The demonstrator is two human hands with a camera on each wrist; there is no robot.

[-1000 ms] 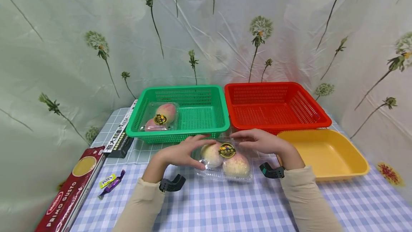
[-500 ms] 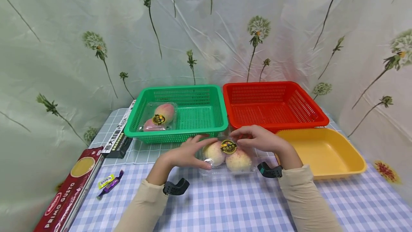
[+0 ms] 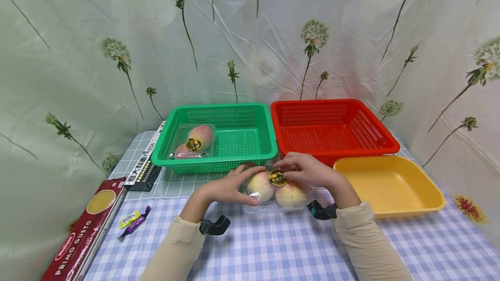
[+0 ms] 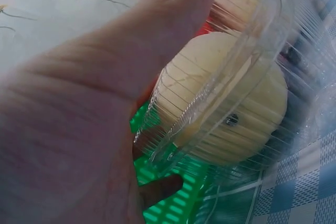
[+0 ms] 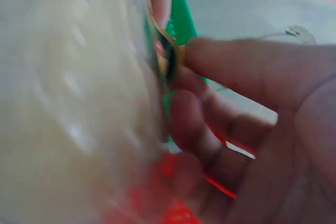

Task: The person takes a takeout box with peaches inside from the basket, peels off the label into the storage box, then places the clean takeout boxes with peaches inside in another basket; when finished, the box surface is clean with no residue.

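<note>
Now the clear peach pack [image 3: 275, 191] sits on the table [image 3: 273, 246] just in front of the green basket [image 3: 234, 159], w/ left hand [image 3: 224, 187] and right hand [image 3: 310, 171] clamped on its two ends, so it looks like the grasp step; next prob. needs a level two-handed lift.
</note>
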